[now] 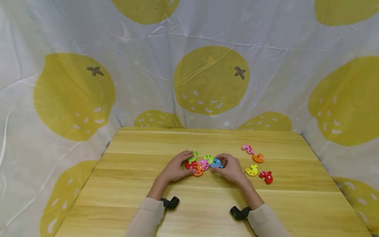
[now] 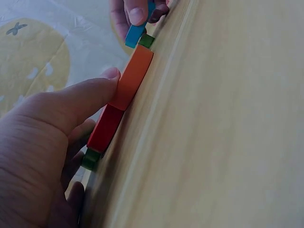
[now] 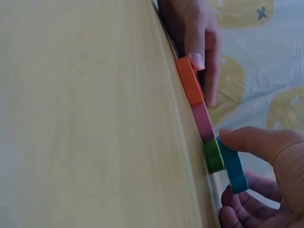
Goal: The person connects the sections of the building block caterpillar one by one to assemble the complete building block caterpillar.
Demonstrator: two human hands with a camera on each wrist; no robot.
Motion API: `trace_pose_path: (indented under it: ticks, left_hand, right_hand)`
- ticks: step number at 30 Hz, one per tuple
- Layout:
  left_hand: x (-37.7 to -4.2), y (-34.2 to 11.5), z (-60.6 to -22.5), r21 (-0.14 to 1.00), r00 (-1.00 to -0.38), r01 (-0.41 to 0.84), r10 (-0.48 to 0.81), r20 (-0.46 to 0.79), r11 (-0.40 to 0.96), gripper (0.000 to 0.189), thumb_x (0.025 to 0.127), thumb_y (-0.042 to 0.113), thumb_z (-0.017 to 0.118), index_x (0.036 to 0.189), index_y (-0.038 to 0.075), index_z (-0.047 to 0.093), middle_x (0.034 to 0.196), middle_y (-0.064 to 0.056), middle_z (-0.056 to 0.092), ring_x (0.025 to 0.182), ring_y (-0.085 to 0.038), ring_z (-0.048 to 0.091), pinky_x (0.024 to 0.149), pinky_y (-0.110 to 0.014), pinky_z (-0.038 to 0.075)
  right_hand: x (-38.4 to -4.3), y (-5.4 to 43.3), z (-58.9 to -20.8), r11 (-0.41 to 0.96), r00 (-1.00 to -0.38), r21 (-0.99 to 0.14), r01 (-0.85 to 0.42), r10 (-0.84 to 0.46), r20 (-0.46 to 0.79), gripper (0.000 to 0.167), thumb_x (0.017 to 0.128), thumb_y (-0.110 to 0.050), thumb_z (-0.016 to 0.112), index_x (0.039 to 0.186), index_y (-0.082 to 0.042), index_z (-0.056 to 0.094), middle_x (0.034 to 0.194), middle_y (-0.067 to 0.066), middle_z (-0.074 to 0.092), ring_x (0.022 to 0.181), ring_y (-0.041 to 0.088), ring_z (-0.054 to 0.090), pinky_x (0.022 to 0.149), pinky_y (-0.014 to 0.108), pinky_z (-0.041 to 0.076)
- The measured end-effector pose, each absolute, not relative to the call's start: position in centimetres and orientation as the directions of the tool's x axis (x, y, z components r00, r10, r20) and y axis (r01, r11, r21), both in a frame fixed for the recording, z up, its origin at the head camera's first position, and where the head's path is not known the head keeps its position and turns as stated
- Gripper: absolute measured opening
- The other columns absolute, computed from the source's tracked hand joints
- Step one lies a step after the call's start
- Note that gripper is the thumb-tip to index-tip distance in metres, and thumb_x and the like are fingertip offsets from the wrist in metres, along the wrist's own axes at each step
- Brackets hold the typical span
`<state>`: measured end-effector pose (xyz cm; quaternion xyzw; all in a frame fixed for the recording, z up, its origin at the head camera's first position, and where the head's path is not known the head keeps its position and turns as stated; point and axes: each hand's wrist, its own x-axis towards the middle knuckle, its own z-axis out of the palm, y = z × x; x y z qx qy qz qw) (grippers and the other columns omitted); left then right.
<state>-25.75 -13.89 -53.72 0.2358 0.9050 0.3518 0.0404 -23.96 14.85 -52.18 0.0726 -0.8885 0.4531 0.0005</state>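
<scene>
Joined number puzzle pieces lie in a curving row on the table: a green head piece [image 1: 193, 157], a red piece [image 1: 190, 165] marked 2, an orange piece [image 1: 199, 170] marked 3, a pink piece [image 1: 203, 164] and a light green piece [image 1: 208, 159]. My left hand [image 1: 176, 167] holds the row's left end, thumb on the orange piece, fingers round the green head. With thumb and fingers my right hand [image 1: 230, 167] pinches a blue puzzle piece [image 3: 231, 164]. It sits tilted, a little higher than the green piece [image 3: 213, 156], and overlaps its end in the right wrist view.
To the right of my right hand lie loose pieces: pink [image 1: 247, 149], orange [image 1: 258, 158] marked 10, yellow [image 1: 251, 170] and red [image 1: 266, 177]. The wooden table [image 1: 204, 210] ends at the back against a lemon-print cloth [image 1: 148, 89].
</scene>
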Motion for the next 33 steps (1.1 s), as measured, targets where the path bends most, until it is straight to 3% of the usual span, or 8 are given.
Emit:
trace_pose_path:
  ticks: [22, 33]
  left_hand:
    - [-25.9, -13.81, -53.72, 0.67, -0.887, 0.386, 0.455, 0.079, 0.635, 0.074, 0.088, 0.048, 0.08, 0.151, 0.018, 0.055, 0.163, 0.006, 0.042, 0.158, -0.021, 0.026, 0.127, -0.052, 0.027]
    - [-25.66, -13.91, -53.49, 0.595, -0.847, 0.484, 0.516, 0.132, 0.642, 0.073, 0.093, 0.048, 0.074, 0.153, 0.014, 0.051, 0.165, 0.0, 0.037, 0.155, -0.027, 0.028, 0.125, -0.052, 0.031]
  right_hand:
    - [-24.03, 14.19, -51.95, 0.633, -0.998, -0.773, -0.038, -0.069, -0.007, 0.05, 0.075, -0.028, 0.093, 0.115, -0.005, 0.073, 0.1, 0.007, 0.067, 0.084, 0.018, 0.058, 0.072, 0.027, 0.05]
    - [-24.14, 15.1, -51.85, 0.599, -0.993, -0.798, -0.062, -0.118, -0.011, 0.056, 0.075, -0.03, 0.094, 0.121, -0.006, 0.071, 0.106, 0.007, 0.068, 0.088, 0.018, 0.061, 0.077, 0.027, 0.053]
